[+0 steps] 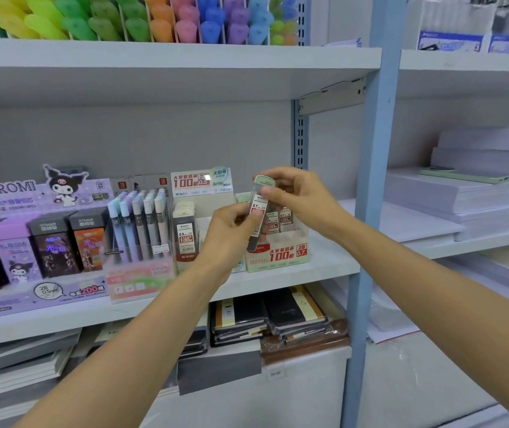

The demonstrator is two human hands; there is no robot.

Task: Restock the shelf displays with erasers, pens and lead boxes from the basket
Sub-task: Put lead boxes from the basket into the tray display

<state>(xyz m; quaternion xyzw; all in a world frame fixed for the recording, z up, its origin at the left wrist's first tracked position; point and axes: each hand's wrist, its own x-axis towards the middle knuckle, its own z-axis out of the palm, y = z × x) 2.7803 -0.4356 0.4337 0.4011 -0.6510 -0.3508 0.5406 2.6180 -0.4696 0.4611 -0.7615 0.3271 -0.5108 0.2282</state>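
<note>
So the lead box (258, 201) is a slim clear case with a 0.7 2B label. It's held upright, tipped a little, in front of the middle shelf (333, 264) and just above the matching 0.7 display carton (281, 256). Both hands are on it: the left hand (231, 233) pinches the lower half between thumb and curled fingers, and the right hand (299, 199) pinches the capped top end with its fingertips. Looks like the lead-box step, with the box picked up and lined up but not yet slotted in. A few identical boxes (284, 218) stand in the carton's back rows, partly hidden behind the hands, so I can't tell which slot is free. Next move, I'd guess, is to lower it label-forward into an open slot without knocking over the neighbours, and not into the 0.5 display (185, 233) just to the left. Further left are the pencil rack (138, 223) and the purple Kuromi display (30, 285). No basket in view.
</note>
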